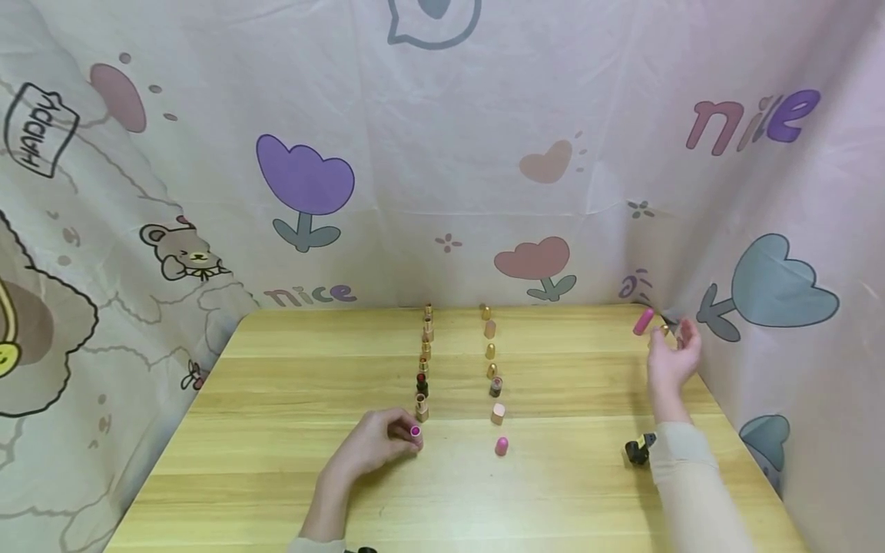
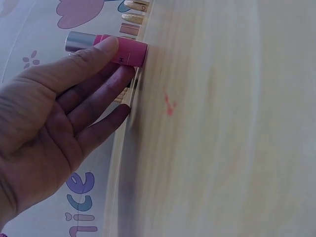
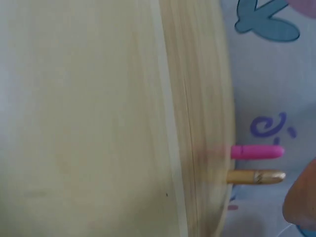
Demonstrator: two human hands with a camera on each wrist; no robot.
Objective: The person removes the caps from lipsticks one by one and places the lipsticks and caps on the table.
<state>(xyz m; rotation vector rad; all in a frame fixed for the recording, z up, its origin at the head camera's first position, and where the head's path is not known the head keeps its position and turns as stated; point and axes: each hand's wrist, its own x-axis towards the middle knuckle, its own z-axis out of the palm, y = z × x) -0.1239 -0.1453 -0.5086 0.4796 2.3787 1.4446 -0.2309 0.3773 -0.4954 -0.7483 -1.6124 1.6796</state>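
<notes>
At the front end of a row of uncapped lipsticks, my left hand pinches a pink lipstick tube with a silver collar between thumb and fingers. The tube stands upright, its base at the table top. Toward the far right corner reaches my right hand, fingers spread and holding nothing. Nearest to it is a gold lipstick, apart from the fingers and partly hidden in the head view. A closed bright pink lipstick stands upright beside the gold one.
A second row, of caps, runs parallel to the right of the lipsticks, with a pink cap at its front end. Printed cloth hangs behind the wooden table. Black wrist gear sits at my right wrist.
</notes>
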